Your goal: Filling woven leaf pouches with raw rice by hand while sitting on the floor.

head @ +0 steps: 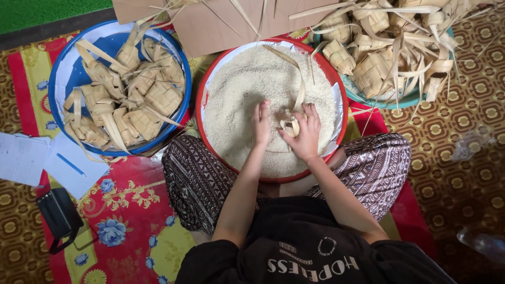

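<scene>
Soft even daylight, no glare, faint shadows under hands, sharp centre w/ slight wide-angle stretch at edges.

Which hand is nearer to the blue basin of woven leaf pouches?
Left. The left hand rests in the rice of the red basin, on the side towards the blue basin. The right hand is farther off, holding a woven pouch.

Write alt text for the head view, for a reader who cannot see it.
Seen from above, a seated person's right hand holds a small woven palm-leaf pouch over a red basin of raw rice, the left hand beside it in the rice. A blue basin of woven pouches sits to the left; more pouches are heaped at upper right.
</scene>
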